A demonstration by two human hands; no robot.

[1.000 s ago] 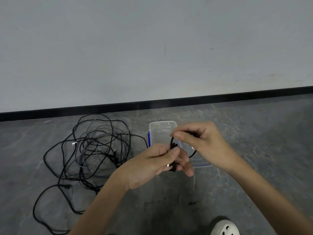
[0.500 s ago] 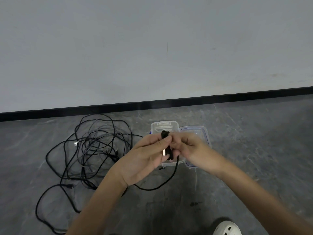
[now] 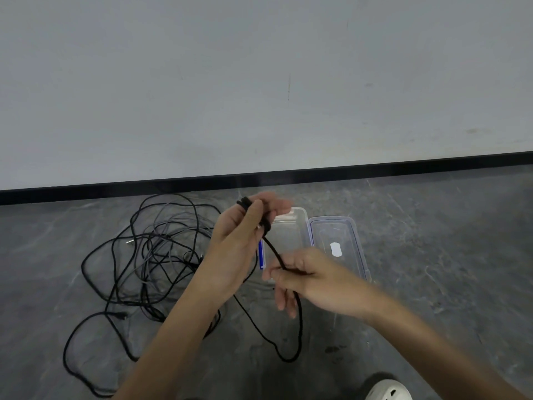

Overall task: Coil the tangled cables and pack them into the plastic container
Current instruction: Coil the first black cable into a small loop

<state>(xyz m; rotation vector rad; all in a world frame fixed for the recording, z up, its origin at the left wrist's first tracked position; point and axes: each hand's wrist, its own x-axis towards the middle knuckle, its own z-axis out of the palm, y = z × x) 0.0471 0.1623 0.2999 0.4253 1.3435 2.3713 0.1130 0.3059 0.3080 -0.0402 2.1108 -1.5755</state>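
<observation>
- The grey floor (image 3: 432, 284) carries everything. Your shoe (image 3: 388, 391) shows at the bottom edge.
- The pile of tangled cables (image 3: 150, 255) lies loose on the floor to your left, not yet sorted. Most of the work is still in it.
- The clear plastic container (image 3: 300, 215) sits open just beyond your hands, with its lid (image 3: 337, 241) lying flat right beside it. I see nothing packed inside it yet.
- Your left hand (image 3: 239, 241) is raised in front of the container. Its fingers are curled round a small black coil (image 3: 245, 202), with the thumb pressed across the turns.
- Your right hand (image 3: 311, 278) has just dropped away from the left. Half a second ago the two were together at the coil. Now its thumb and forefinger pinch the black cable (image 3: 275, 252) and the other fingers hang loose.
- That pull has drawn the cable straight between your hands. Below your right hand its slack droops to the floor.
- I judge this as slack for your next wrap. The coil is only a few turns, so packing is still some way off.
</observation>
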